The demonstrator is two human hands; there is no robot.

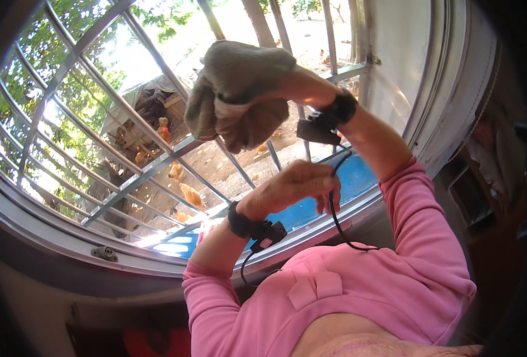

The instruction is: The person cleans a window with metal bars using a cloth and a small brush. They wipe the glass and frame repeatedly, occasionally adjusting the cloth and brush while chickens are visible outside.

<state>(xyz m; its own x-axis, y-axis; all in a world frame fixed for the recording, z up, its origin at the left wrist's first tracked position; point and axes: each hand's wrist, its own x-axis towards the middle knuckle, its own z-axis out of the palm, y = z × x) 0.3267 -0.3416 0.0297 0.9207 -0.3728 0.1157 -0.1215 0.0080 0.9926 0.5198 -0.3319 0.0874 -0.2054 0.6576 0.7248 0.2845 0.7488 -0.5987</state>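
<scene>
My right hand (250,71) is raised at the window, its wrist bent. Bunched grey-brown cloth (256,122) covers and fills the hand, hiding its fingers; whether part of it is a glove is unclear. Lower down, my bare left hand (297,183) has its fingers bent together beside a black cable (334,216). The cable crosses its fingertips, and I cannot tell if they pinch it. Each wrist wears a black strap with a small device, the right one (319,131) joined to the cable and the left one (268,235) bearing another.
Metal bars (156,160) cross the window in front of me. A pale frame (58,250) with a small metal fitting (105,253) runs along its lower edge. Beyond the bars lie a blue surface (305,209), several chickens (192,195), a covered wooden shelter and trees.
</scene>
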